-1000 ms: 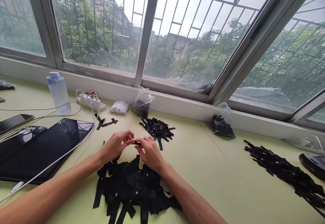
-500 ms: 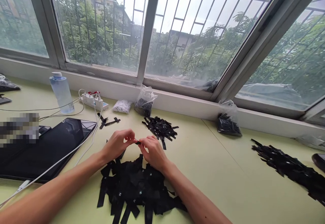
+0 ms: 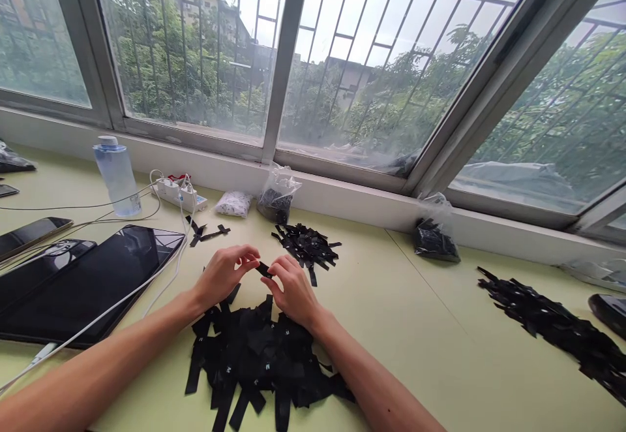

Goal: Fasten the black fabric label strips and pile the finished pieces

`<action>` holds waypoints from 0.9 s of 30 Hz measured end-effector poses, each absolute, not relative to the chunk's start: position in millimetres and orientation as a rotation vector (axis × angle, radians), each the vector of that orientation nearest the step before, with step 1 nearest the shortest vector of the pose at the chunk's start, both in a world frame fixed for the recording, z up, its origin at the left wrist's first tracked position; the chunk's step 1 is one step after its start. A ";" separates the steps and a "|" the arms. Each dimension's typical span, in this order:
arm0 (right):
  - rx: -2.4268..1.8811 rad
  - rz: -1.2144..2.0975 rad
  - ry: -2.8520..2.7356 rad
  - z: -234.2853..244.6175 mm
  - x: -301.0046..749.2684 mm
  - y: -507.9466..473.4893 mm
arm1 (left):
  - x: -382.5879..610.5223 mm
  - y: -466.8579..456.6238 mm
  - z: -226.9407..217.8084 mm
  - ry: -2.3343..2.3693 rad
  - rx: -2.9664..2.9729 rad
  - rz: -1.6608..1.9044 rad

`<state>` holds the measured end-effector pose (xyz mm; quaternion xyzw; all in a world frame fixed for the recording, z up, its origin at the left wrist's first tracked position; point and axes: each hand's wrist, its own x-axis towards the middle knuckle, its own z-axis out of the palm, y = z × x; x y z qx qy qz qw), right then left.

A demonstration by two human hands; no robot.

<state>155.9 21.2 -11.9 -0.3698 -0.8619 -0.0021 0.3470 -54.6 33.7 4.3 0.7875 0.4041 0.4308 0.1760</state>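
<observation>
One pale green table spreads out beneath both hands. Two big piles of black strips lie on it: one long pile well off to the right of the right hand, one broad pile just on the near side of both hands. One tablet lies left of the left hand; one bottle stands beyond that hand, leftward. One smaller pile sits just beyond the right hand, with two clear bags farther past it. Between the hands, one black strip is pinched by both hands' fingertips.
</observation>
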 end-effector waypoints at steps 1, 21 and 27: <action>-0.960 -0.006 -2.236 -12.4 155.9 21.6 | -55.3 34.3 4.5 1.143 2.236 1.230; -0.944 -0.051 -2.275 -14.1 157.1 24.4 | -54.0 30.3 6.3 0.877 2.416 1.101; -0.919 -0.040 -2.276 -9.1 155.1 20.3 | -52.9 32.2 3.4 0.987 2.364 1.154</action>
